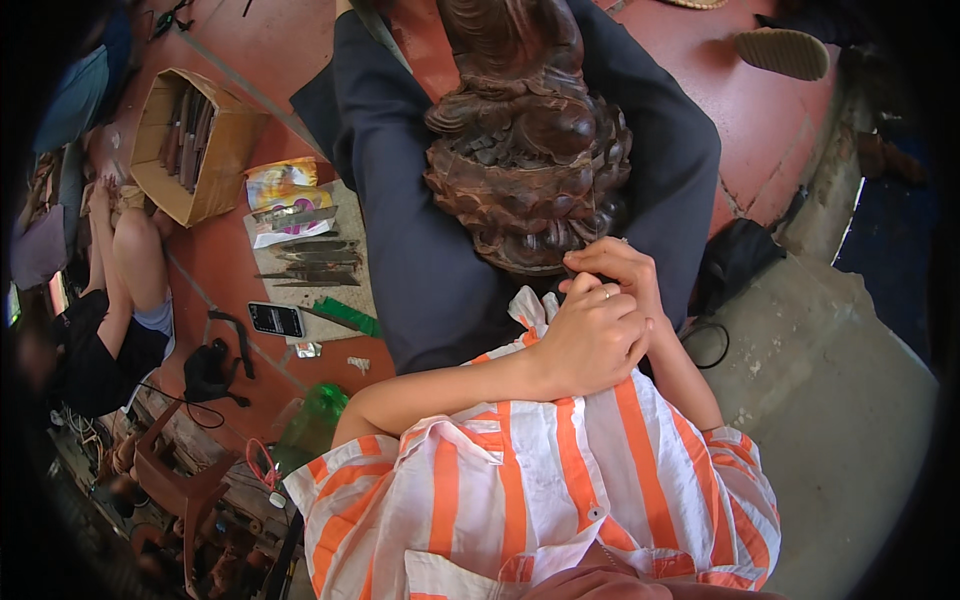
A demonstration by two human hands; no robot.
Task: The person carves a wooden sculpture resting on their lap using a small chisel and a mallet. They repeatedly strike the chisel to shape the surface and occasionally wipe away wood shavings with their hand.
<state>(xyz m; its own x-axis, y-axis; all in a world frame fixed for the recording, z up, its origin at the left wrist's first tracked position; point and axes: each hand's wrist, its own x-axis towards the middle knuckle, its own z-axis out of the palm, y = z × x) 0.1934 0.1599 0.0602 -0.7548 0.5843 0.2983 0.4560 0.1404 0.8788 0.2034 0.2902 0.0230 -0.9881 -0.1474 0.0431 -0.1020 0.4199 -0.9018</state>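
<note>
A dark brown carved wooden figure (530,180) with a thick, ornate base stands between my knees, and its upper part runs out of the picture at the top. My left hand (597,340), with a ring on one finger, is curled closed just below the base. Close against it, my right hand (625,275) has its fingers bent and pressed together by the base's lower edge. Both hands overlap, and whatever lies in their fingers is hidden.
Left of my leg, several narrow metal blades (315,262) lie on a pale board beside plastic packets (285,190), a phone (276,320) and a green strip (347,316). A cardboard box (225,170), a green bottle (312,425) and another person (125,290) are further left. A grey slab (800,400) lies right.
</note>
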